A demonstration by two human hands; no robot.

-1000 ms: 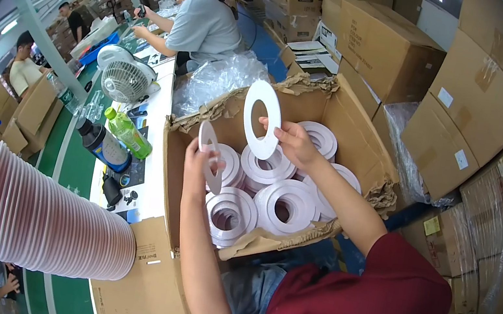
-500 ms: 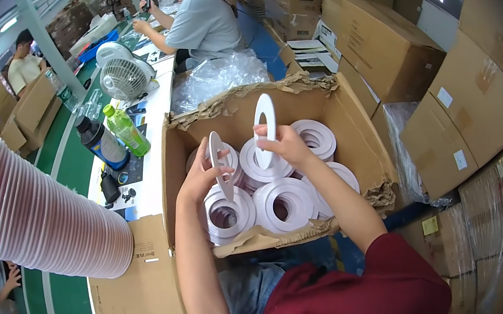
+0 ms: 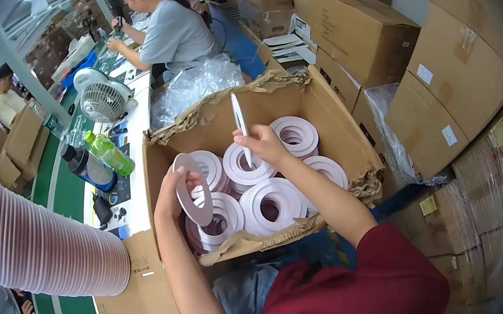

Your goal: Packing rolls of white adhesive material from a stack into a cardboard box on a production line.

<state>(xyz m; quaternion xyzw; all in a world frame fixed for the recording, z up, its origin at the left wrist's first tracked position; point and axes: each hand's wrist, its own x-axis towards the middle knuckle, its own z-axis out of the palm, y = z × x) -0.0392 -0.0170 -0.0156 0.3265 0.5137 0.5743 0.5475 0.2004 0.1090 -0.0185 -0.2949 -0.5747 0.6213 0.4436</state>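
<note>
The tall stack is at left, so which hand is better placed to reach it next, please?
Probably the left hand: it holds its ring nearer the stack, while the right hand holds another farther, over the box.

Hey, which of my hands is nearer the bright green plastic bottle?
Left. Your left hand, holding a flat white ring, is to the right of the bright green plastic bottle. Your right hand is farther right, above the brown cardboard box.
</note>
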